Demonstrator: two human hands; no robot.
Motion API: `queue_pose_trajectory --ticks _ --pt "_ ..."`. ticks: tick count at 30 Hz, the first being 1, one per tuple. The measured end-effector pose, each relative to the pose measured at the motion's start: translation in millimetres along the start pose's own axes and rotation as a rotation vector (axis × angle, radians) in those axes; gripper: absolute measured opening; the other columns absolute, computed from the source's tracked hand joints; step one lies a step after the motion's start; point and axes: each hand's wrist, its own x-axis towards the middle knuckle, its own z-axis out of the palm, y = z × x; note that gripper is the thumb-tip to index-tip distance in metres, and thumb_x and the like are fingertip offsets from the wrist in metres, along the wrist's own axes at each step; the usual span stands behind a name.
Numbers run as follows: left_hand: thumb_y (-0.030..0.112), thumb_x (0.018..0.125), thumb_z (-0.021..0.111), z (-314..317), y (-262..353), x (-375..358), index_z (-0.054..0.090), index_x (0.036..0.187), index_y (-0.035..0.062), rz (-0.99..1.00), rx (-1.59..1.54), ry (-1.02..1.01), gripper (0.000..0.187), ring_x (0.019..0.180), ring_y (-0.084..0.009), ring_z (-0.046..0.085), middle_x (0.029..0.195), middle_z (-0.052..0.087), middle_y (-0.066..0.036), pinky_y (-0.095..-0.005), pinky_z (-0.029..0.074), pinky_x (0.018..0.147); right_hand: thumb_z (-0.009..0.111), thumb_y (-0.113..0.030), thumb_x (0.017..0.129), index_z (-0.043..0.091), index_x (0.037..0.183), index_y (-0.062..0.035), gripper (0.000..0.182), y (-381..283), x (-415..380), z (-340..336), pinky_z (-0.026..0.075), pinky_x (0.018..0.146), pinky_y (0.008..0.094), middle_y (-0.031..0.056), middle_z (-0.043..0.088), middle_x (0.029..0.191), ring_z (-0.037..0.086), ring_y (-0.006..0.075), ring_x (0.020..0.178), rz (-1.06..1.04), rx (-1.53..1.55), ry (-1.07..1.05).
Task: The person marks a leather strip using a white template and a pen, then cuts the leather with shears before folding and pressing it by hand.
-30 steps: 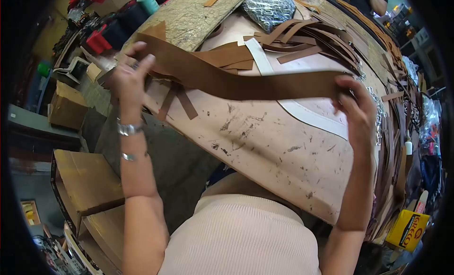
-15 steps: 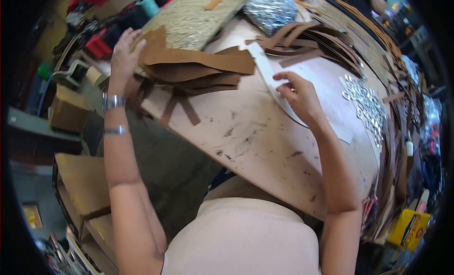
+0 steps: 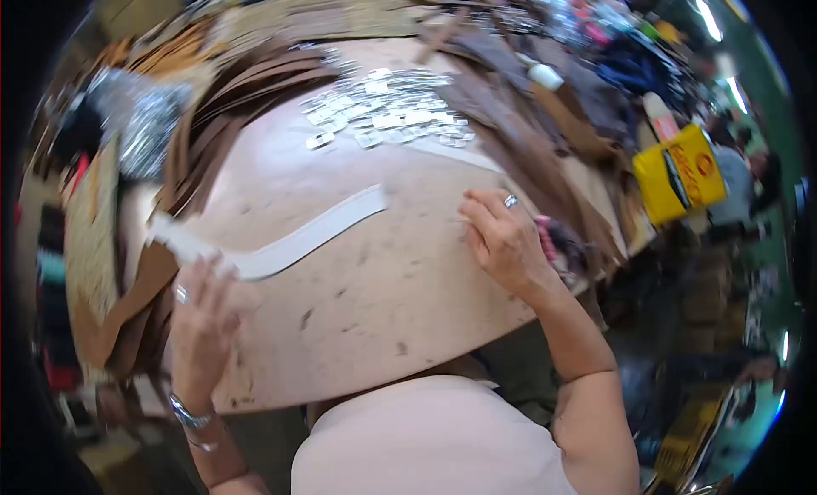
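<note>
White, a curved strip (image 3: 315, 236) lies left on the table (image 3: 408, 282), the left hand (image 3: 204, 329) loosely spread by its near edge, touch unclear, the right hand (image 3: 504, 241) half-curled, apparently empty: seemingly a reaching step, where gripping would call for a pinch.

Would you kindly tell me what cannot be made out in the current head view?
All in the head view:
Left hand: motion blur hides whether its fingertips touch the white strip.
Right hand: its bent fingers hide whether anything small is in the palm.
Metal pieces: glare and overlap prevent a count.
Yellow package: blur makes any small print unreadable.
Pale top: cut off by the bottom edge.
</note>
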Motion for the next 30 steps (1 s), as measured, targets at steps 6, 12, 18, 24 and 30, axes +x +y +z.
queue_pose_trajectory --ticks 6,12,18,24,30 --pt "0.031 0.083 0.051 36.8 53.2 20.1 0.037 0.132 0.0082 0.024 0.059 -0.218 0.056 0.131 -0.034 0.017 0.141 0.027 -0.012 -0.0456 0.01 0.107 0.06 -0.005 0.072 0.056 0.09 -0.0037 0.019 121.1 -15.3 -47.5 0.043 0.078 0.0382 0.0119 0.057 0.097 0.053 0.0318 0.09 0.267 -0.344 0.195" --pt "0.046 0.088 0.035 50.2 48.8 18.6 0.034 0.134 0.009 -0.04 0.177 -0.172 0.059 0.132 -0.0325 0.015 0.142 0.024 -0.011 -0.0482 0.006 0.107 0.067 -0.022 0.072 0.055 0.1 -0.006 0.034 223.3 -16.9 -37.1 0.041 0.081 0.0407 0.0094 0.056 0.099 0.052 0.0278 0.096 0.462 -0.56 0.167" --pt "0.045 0.088 0.037 52.5 49.6 18.5 0.033 0.134 0.01 -0.064 0.182 -0.141 0.058 0.132 -0.0318 0.016 0.142 0.025 -0.01 -0.0488 0.006 0.106 0.068 -0.034 0.069 0.056 0.1 -0.0084 0.041 243.0 -16.1 -24.4 0.037 0.082 0.0414 0.006 0.057 0.098 0.052 0.0241 0.097 0.478 -0.68 0.041" --pt "0.043 0.088 0.037 54.3 48.0 18.5 0.033 0.135 0.0102 -0.047 0.174 -0.121 0.057 0.132 -0.0314 0.016 0.142 0.025 -0.01 -0.0485 0.007 0.106 0.064 -0.034 0.073 0.06 0.089 -0.0083 0.03 246.0 -18.5 -25.3 0.037 0.081 0.0414 0.0058 0.059 0.094 0.052 0.0254 0.096 0.463 -0.603 0.114" --pt "0.039 0.089 0.037 55.3 46.4 18.3 0.031 0.135 0.0112 -0.056 0.158 -0.119 0.055 0.133 -0.0303 0.016 0.143 0.024 -0.009 -0.0476 0.007 0.107 0.056 -0.026 0.078 0.06 0.082 -0.0088 0.019 253.9 -13.5 -20.3 0.04 0.083 0.0423 0.0074 0.061 0.092 0.057 0.0269 0.088 0.48 -0.576 0.123"
